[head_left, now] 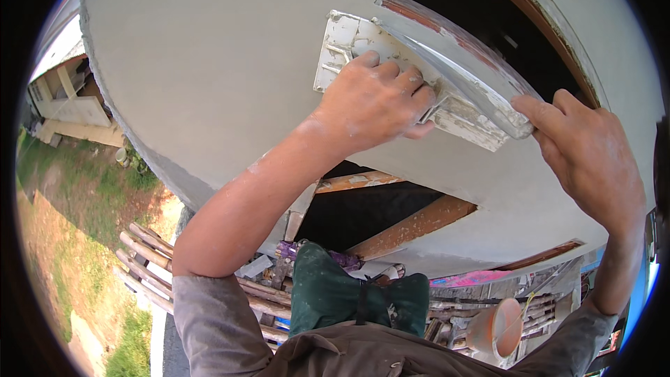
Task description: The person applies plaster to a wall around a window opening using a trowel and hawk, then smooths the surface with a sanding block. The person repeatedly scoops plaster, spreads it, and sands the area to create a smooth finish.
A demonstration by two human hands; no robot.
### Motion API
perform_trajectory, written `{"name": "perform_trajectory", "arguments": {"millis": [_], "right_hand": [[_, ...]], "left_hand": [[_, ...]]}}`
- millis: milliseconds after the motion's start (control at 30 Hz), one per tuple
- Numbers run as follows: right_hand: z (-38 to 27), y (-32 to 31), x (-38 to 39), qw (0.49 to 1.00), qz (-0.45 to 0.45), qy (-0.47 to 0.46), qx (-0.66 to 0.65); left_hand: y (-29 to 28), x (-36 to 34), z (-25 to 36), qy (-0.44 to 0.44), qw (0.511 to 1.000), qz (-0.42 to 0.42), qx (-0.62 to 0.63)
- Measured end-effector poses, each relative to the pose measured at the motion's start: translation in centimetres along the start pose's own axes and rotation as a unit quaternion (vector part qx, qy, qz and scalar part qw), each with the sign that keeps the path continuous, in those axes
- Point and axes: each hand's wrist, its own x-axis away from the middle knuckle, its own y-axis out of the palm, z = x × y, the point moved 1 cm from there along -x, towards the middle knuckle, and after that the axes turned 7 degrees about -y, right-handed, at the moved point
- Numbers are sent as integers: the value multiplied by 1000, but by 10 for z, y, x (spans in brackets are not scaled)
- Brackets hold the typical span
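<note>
My left hand [377,101] is wrapped round the handle of a white plastering float [343,33], caked with plaster and held against the grey wall [209,63] below a window opening. Along the float's upper side slants a long grey metal strip [464,80], with plaster stuck to its lower right end. That end is pinched between the thumb and fingers of my right hand [590,150]. The float's handle is mostly covered by my left fingers. Where the strip meets the float or the window ledge, I cannot tell exactly.
A dark window opening [481,7] with a wooden frame is at the top right. Lower down, another opening has a wooden brace [419,227]. Bamboo poles [146,248] form a platform under me, with an orange bucket [481,331] on the right. Grassy ground lies far left.
</note>
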Motion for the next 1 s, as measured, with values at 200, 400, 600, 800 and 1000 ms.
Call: {"name": "perform_trajectory", "arguments": {"millis": [200, 400, 600, 800, 1000], "right_hand": [[0, 2, 16, 999, -18, 34, -19], [4, 10, 43, 995, -34, 89, -17], [15, 18, 69, 988, -90, 122, -18], [22, 25, 92, 981, -115, 157, -24], [28, 31, 114, 977, -126, 171, -31]], "left_hand": [[-1, 0, -1, 8, 1000, -6, -13], [0, 1, -1, 8, 1000, -11, -23], [2, 0, -1, 10, 999, 30, -9], [-2, -2, -1, 13, 1000, 10, -6], [-6, -4, -1, 17, 1000, -4, -11]]}}
